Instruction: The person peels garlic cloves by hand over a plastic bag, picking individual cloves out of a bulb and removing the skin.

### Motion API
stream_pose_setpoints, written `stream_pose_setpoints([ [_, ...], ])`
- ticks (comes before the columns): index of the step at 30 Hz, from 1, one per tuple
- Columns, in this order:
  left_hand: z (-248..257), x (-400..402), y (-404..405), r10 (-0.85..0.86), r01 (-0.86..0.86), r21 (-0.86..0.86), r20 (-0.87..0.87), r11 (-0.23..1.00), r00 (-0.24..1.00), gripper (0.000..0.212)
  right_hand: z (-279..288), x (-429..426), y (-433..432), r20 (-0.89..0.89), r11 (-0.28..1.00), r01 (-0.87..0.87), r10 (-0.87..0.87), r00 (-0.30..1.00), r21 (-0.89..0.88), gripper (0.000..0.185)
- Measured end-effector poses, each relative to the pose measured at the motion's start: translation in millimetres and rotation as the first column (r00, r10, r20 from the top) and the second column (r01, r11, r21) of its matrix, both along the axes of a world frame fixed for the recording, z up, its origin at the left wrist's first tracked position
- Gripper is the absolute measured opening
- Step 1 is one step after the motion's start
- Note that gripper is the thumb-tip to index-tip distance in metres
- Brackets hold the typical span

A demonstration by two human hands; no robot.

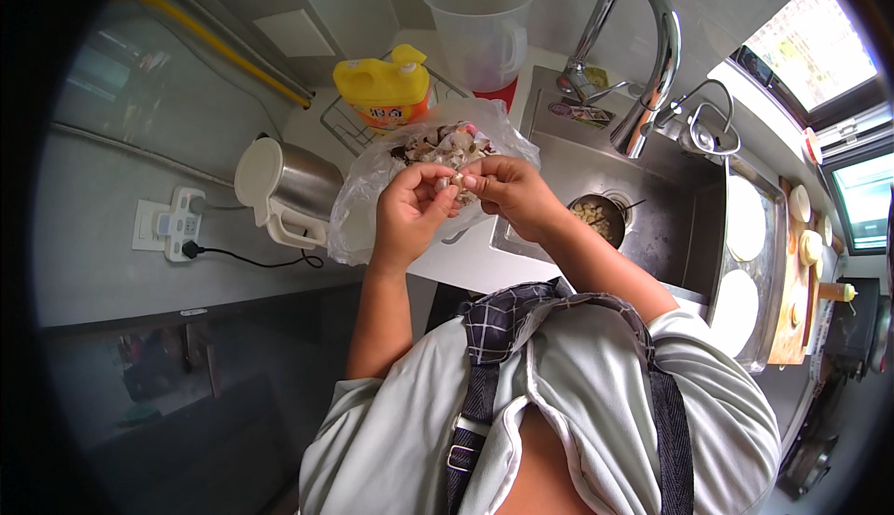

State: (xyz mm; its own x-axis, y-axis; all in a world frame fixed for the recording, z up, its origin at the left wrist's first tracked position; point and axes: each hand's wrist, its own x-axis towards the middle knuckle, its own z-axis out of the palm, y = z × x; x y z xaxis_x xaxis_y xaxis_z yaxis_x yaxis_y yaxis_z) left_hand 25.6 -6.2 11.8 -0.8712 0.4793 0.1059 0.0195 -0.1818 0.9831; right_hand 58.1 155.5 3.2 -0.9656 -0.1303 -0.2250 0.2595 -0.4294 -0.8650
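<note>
Between the fingertips of both hands is a garlic clove [457,180], over a clear plastic bag [363,194] that holds garlic skins [436,146] and other scraps. My left hand [417,209] grips garlic from the left, with part of it hidden by the fingers. From the right, my right hand [513,194] pinches the same clove with thumb and forefinger. Peeled cloves [591,213] lie in a dark bowl [614,225] inside the steel sink [670,249], right of my right hand.
A steel kettle [304,180] stands left of the bag. Behind are a yellow detergent bottle [384,89] and a plastic measuring jug [478,33]. A chrome faucet [660,47] arches over the sink. Flat dough rounds [744,218] lie on a metal tray [772,263] at right.
</note>
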Motion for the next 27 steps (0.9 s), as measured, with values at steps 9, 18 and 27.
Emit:
stream_pose_setpoints([
  [9, 0, 0, 5, 0.002, -0.003, 0.009, 0.02, 1.0, 1.0, 0.016, 4, 0, -3, 0.012, 0.992, -0.038, 0.04, 0.999, -0.123, 0.014],
  [18, 7, 1, 4, 0.005, -0.004, -0.075, 0.006, 0.997, 1.0, 0.011, 3, 2, -2, -0.002, 0.986, -0.101, 0.101, 0.995, -0.129, 0.018],
  [27, 5, -1, 4, 0.035, -0.039, 0.039, 0.114, 0.998, 0.993, 0.012, -3, -1, 0, 0.036, 0.963, -0.103, 0.116, 0.993, -0.251, 0.023],
])
